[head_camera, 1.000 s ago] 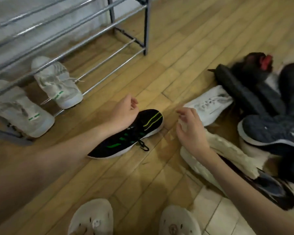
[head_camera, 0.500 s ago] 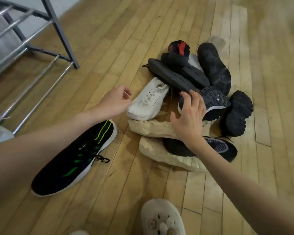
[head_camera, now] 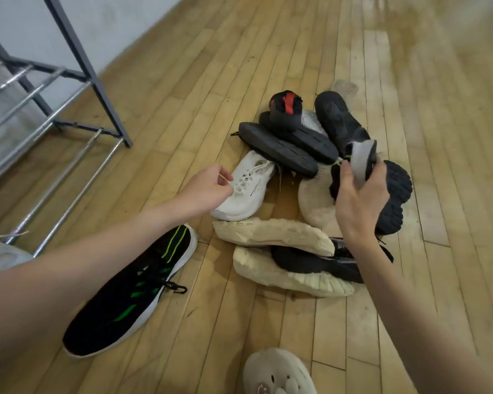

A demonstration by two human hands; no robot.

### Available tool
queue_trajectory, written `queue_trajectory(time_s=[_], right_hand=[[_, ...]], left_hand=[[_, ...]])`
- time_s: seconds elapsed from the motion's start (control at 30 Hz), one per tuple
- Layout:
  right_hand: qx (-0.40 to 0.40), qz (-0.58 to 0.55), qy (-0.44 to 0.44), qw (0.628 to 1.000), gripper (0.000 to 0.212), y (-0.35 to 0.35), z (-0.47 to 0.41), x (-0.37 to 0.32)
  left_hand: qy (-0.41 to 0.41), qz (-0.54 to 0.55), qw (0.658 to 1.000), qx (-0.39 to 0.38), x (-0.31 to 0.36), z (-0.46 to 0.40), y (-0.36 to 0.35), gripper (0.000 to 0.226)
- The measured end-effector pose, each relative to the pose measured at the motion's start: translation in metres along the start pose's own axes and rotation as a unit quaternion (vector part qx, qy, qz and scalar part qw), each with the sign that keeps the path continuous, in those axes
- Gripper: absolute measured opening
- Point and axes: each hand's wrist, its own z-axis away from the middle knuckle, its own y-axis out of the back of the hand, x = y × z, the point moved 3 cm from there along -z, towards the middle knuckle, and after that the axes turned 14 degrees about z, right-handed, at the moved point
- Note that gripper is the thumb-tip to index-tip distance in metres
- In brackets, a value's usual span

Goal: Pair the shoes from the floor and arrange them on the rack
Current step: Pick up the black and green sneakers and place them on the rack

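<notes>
Shoes mostly unpaired in floor pile (head_camera: 296, 194); rack (head_camera: 69, 89) shows approx. one pale shoe (head_camera: 0, 251). Your right hand (head_camera: 359, 200) grips a dark shoe (head_camera: 363, 159); left hand (head_camera: 208, 189), fingers loosely curled, hovers w/ nothing held. Black-green shoe (head_camera: 131, 291) awaits its mate.

Between the right hand's fingers (head_camera: 374, 177) sits a dark shoe (head_camera: 393, 194) with a white sole edge. Just beside the left hand's fingers (head_camera: 225, 177) lies a white sneaker (head_camera: 248, 191). Nearer lies a black sneaker (head_camera: 131, 294) striped green and yellow on tan wooden floor (head_camera: 296, 52).
</notes>
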Motion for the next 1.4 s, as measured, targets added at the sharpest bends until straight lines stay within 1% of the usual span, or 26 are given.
queue_trajectory(time_s=[0.07,0.17,0.23,0.3,0.37,0.4,0.43,0.5,0.53,0.63,0.67,0.7,0.73,0.77,0.83,0.93,1.0,1.07,1.1,1.17,1.2,1.23,1.27,1.3,1.4], right_hand=[[0.051,-0.098,-0.059,0.992,0.054,0.020,0.014,0.004],[0.098,-0.177,-0.104,0.974,0.049,0.036,0.039,0.020],[0.125,-0.239,-0.117,0.956,0.041,0.042,0.051,0.026],[0.143,-0.304,-0.125,0.934,0.041,0.045,0.057,0.025],[0.150,-0.317,-0.118,0.929,0.046,0.048,0.063,0.015],[0.148,-0.323,-0.111,0.928,0.043,0.048,0.064,0.008],[0.144,-0.337,-0.112,0.924,0.035,0.047,0.065,0.002],[0.118,-0.382,-0.132,0.907,0.019,0.040,0.062,-0.009],[0.103,-0.402,-0.147,0.898,0.017,0.035,0.062,-0.016],[0.063,-0.434,-0.170,0.883,0.028,0.024,0.060,-0.033],[0.042,-0.442,-0.177,0.878,0.027,0.020,0.060,-0.036],[0.014,-0.455,-0.194,0.869,0.020,0.016,0.057,-0.040],[-0.014,-0.474,-0.220,0.852,0.010,0.012,0.054,-0.043],[-0.038,-0.500,-0.256,0.826,0.004,0.006,0.051,-0.044],[-0.089,-0.538,-0.326,0.772,0.004,-0.009,0.050,-0.049],[-0.152,-0.555,-0.393,0.717,0.022,-0.033,0.065,-0.060],[-0.186,-0.545,-0.414,0.705,0.031,-0.047,0.083,-0.066],[-0.221,-0.527,-0.415,0.708,0.025,-0.058,0.100,-0.072],[-0.237,-0.519,-0.417,0.707,0.020,-0.063,0.108,-0.075],[-0.265,-0.505,-0.427,0.702,0.019,-0.075,0.124,-0.080],[-0.277,-0.498,-0.432,0.699,0.019,-0.081,0.132,-0.083],[-0.289,-0.492,-0.434,0.697,0.019,-0.086,0.139,-0.085],[-0.301,-0.487,-0.434,0.695,0.018,-0.091,0.146,-0.087],[-0.310,-0.486,-0.435,0.692,0.018,-0.096,0.153,-0.088],[-0.317,-0.494,-0.437,0.681,0.015,-0.109,0.164,-0.088]], left_hand=[[-0.009,-0.004,1.000,-0.017,0.012,0.000,0.003,0.018],[-0.025,-0.013,0.999,-0.035,0.028,0.000,0.008,0.014],[-0.029,-0.015,0.998,-0.048,0.037,-0.001,0.010,0.011],[-0.029,-0.014,0.998,-0.061,0.046,0.000,0.007,0.011],[-0.024,-0.009,0.997,-0.067,0.054,0.001,0.002,0.013],[-0.018,-0.001,0.997,-0.071,0.057,0.002,-0.002,0.014],[-0.010,0.011,0.997,-0.079,0.059,0.004,-0.006,0.013],[0.005,0.040,0.994,-0.103,0.060,0.006,-0.013,0.012],[0.010,0.052,0.992,-0.112,0.059,0.007,-0.016,0.013],[0.023,0.077,0.990,-0.119,0.052,0.009,-0.019,0.013],[0.027,0.082,0.989,-0.119,0.049,0.010,-0.018,0.013],[0.030,0.084,0.989,-0.116,0.046,0.010,-0.015,0.013],[0.031,0.085,0.990,-0.109,0.043,0.009,-0.010,0.012],[0.033,0.087,0.991,-0.092,0.039,0.008,-0.002,0.012],[0.038,0.083,0.995,-0.045,0.023,0.010,0.017,0.012],[0.054,0.037,0.997,0.038,-0.020,0.025,0.049,0.013],[0.103,-0.019,0.992,0.074,-0.064,0.045,0.069,0.011],[0.172,-0.064,0.979,0.089,-0.111,0.073,0.085,0.004],[0.202,-0.076,0.972,0.092,-0.130,0.088,0.089,0.012],[0.239,-0.092,0.963,0.088,-0.156,0.117,0.092,0.061],[0.237,-0.118,0.961,0.076,-0.163,0.128,0.089,0.086],[0.223,-0.156,0.961,0.059,-0.168,0.137,0.085,0.104],[0.200,-0.198,0.958,0.047,-0.171,0.142,0.080,0.115],[0.173,-0.238,0.955,0.041,-0.174,0.145,0.074,0.120],[0.133,-0.295,0.945,0.055,-0.182,0.141,0.062,0.120]])
